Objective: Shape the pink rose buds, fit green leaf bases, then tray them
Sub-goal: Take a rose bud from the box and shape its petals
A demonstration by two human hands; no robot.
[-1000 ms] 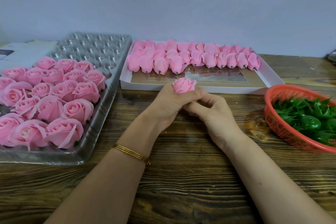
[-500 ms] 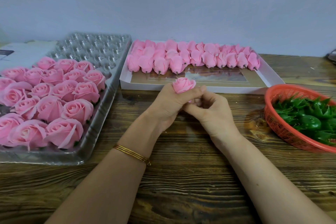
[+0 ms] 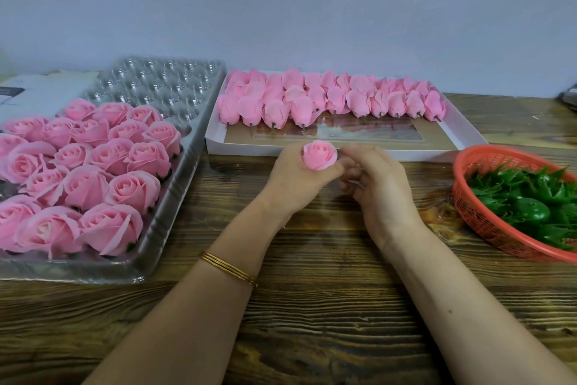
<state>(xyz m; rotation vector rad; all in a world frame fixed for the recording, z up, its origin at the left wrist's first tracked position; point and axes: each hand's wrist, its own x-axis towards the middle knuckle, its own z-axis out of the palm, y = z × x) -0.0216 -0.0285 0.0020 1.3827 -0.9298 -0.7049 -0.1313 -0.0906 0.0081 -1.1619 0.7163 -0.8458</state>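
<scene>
My left hand (image 3: 292,180) grips a pink rose bud (image 3: 319,154) upright above the wooden table, thumb curled under its petals. My right hand (image 3: 376,184) is against the bud's right side, fingertips at its outer petal; the finger contact is partly hidden. Several closed pink buds (image 3: 331,100) lie in rows in a white box (image 3: 462,134) behind my hands. An orange basket (image 3: 487,222) at the right holds green leaf bases (image 3: 530,197). A clear plastic tray (image 3: 175,184) at the left carries several finished roses (image 3: 93,172).
The clear tray's far cells (image 3: 162,81) hold nothing. A white box or paper (image 3: 37,94) lies behind the tray at far left. A wall stands close behind the table. Wooden tabletop (image 3: 312,322) runs under my forearms.
The bud has opened slightly and sits a little higher in my left hand. My right fingers have shifted up along its right side.
</scene>
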